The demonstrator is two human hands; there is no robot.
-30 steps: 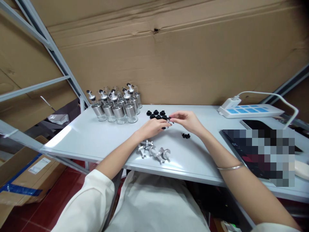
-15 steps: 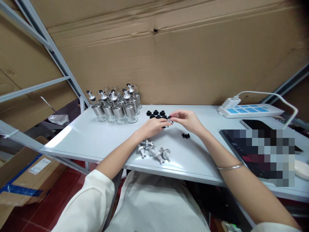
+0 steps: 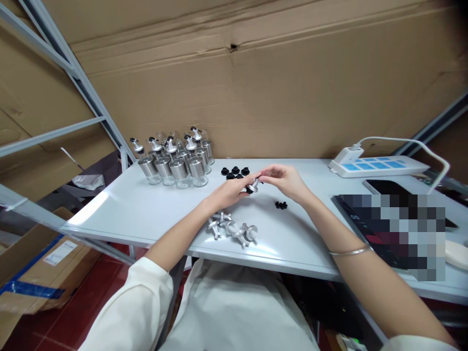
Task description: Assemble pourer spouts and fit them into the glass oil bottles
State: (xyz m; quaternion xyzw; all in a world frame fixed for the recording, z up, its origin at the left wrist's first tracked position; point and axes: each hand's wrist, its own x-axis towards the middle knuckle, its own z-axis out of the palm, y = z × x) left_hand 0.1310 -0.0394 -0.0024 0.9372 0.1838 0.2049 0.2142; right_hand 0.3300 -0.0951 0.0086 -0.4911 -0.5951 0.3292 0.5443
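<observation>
A silver bottle pourer (image 3: pixel 253 185) with a black base is tilted between my hands above the table. My left hand (image 3: pixel 228 193) grips its body, fingers over the top and thumb below. At the pourer's narrow end, my right hand (image 3: pixel 283 178) is closed in a pinch; a bit of black shows by its fingertips, too small to name. Behind my left hand lie several black stoppers (image 3: pixel 236 170). Several loose silver pourer tops (image 3: pixel 234 228) are heaped nearer the table's front edge. Small black caps (image 3: pixel 281 205) lie below my right wrist.
Glass bottles with steel sleeves (image 3: pixel 179 170) stand at the back left, some with pourers fitted. On the right are a white power strip (image 3: pixel 383 167) with a plugged-in charger and cable, a phone (image 3: pixel 387 187) and a partly blurred dark device (image 3: pixel 351 214). Cardboard (image 3: pixel 256 97) backs the table (image 3: pixel 175 204).
The pourer has turned in my hands, so its silver body and black base now show below my left fingers. Both hands stay in nearly the same place.
</observation>
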